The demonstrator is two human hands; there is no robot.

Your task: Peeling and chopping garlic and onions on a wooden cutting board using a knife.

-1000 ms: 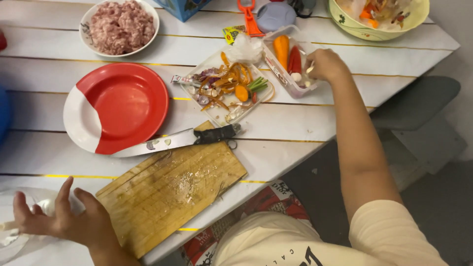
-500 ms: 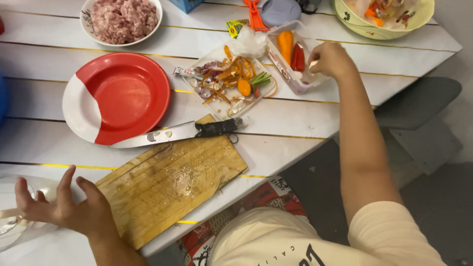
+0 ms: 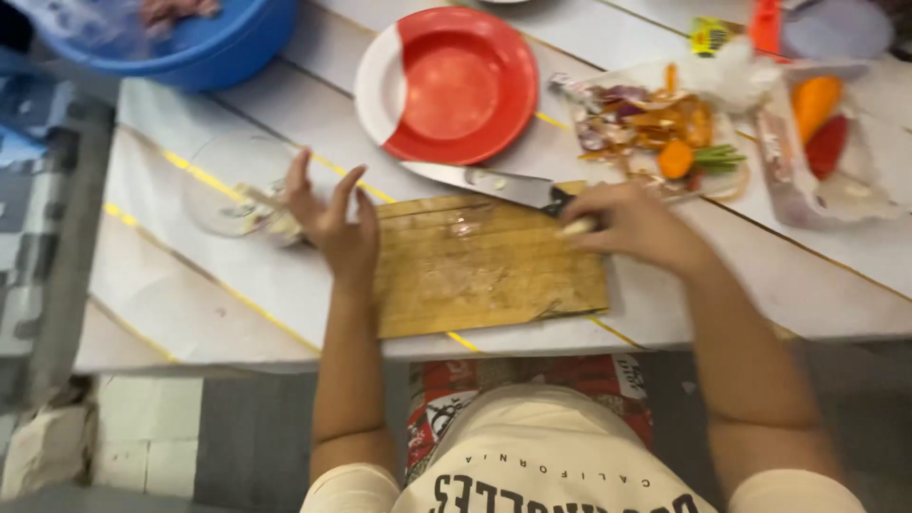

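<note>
A wooden cutting board [image 3: 475, 275] lies at the white table's near edge. My left hand [image 3: 332, 223] rests at the board's left end with its fingers spread and holds nothing, right beside a clear glass bowl [image 3: 223, 185]. My right hand [image 3: 636, 228] is over the board's upper right corner, with its fingers pinched on a small pale piece [image 3: 578, 226]. A large knife [image 3: 475, 180] lies along the board's far edge, and its dark handle sits just under my right fingertips.
A red and white plate [image 3: 446, 85] stands behind the board. A clear tray of vegetable scraps [image 3: 665, 123] and a clear container with a carrot and a red pepper [image 3: 817, 128] are at the back right. A blue basin [image 3: 199, 43] is at the back left.
My right hand has come from the container at the back right to the board, now pinching a small pale piece. The view has swung left. My left hand stays at the board's left end.
</note>
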